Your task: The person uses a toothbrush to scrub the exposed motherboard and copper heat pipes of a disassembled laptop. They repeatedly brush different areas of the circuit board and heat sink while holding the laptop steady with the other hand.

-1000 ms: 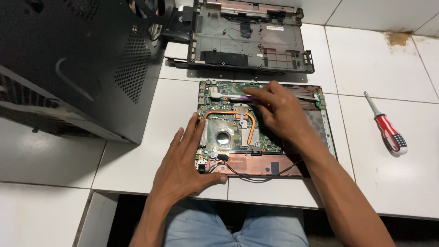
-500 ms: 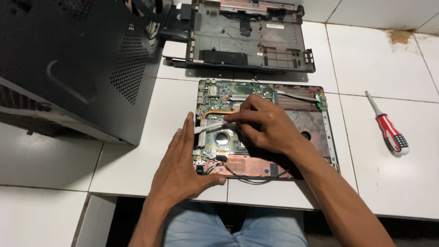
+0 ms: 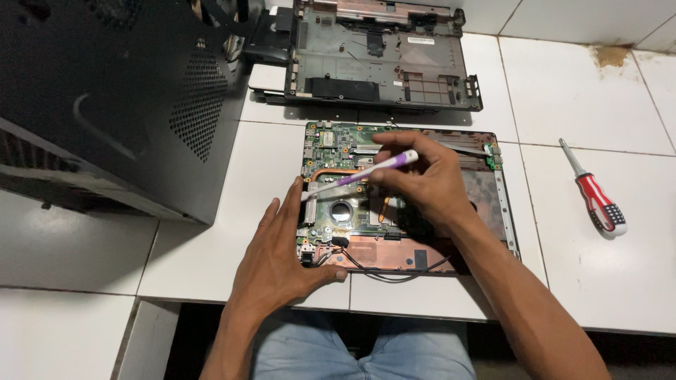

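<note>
On white tiled counter (image 3: 211, 253), left hand (image 3: 278, 250) lies spread flat beside motherboard (image 3: 338, 151); right hand (image 3: 422, 179) pinches purple-white toothbrush (image 3: 359, 174).

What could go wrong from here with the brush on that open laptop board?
1. The right hand holds the purple-and-white brush with its head over the motherboard near the copper heat pipe; hard strokes might knock small components.
2. The loose black cable trails off the chassis front edge and could snag on an arm.
3. The left hand rests flat against the board's left edge, so bare skin may touch contacts.
</note>
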